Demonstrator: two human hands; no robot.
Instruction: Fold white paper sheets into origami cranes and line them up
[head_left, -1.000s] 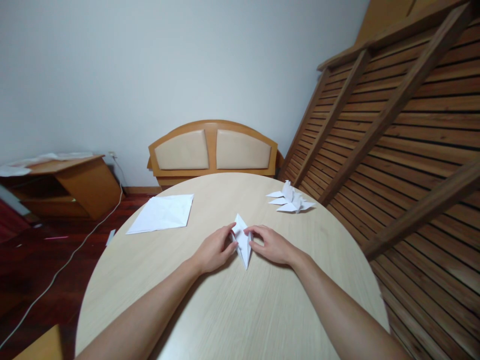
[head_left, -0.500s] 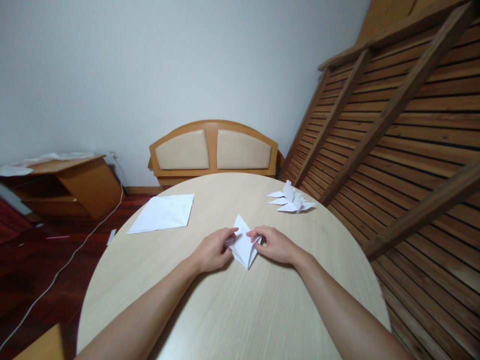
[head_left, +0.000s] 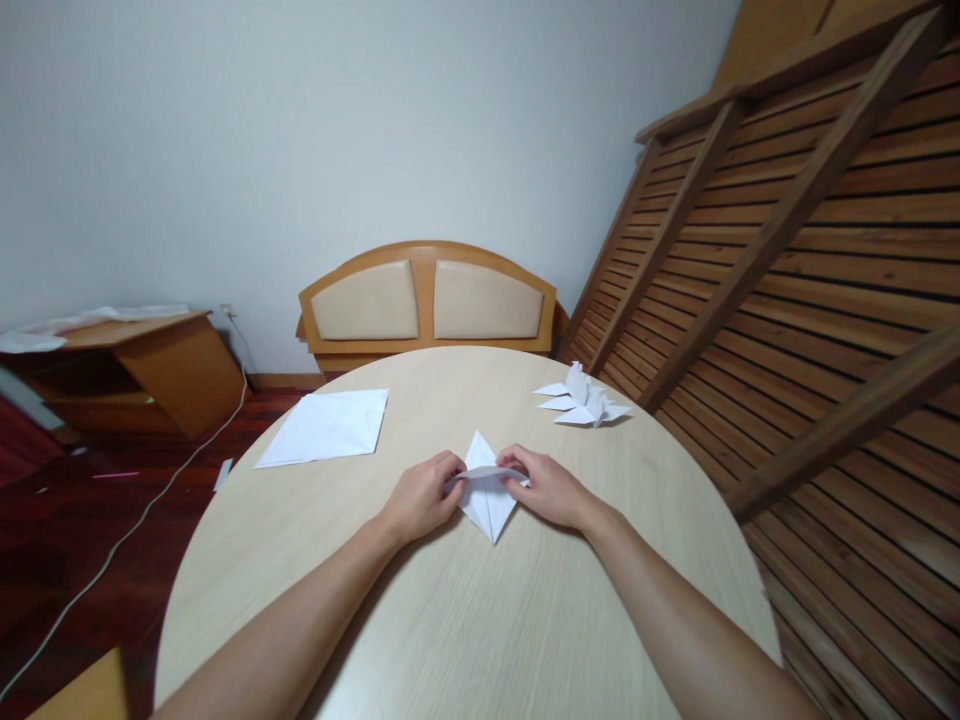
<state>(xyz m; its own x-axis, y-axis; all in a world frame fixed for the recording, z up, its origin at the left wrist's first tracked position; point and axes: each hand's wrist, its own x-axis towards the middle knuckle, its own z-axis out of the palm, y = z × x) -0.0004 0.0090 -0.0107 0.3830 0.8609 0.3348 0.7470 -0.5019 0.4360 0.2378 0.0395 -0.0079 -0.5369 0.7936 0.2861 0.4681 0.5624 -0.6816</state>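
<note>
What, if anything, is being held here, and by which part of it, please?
The folded paper is held by its side corners: the left hand pinches the left one, the right hand the right.

The folded paper [head_left: 487,505], paper sheets [head_left: 328,428] and paper figures [head_left: 584,400] are plain white; the worktop [head_left: 457,620] is pale beige, fine-grained; the headboard [head_left: 425,300] orange-brown with cream panels [head_left: 489,300].

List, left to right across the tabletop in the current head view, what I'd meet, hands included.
Flat white paper → left hand → folded paper piece, pinched between both hands → cluster of paper figures. The right hand is left out: its span overlaps that of the cluster.
</note>
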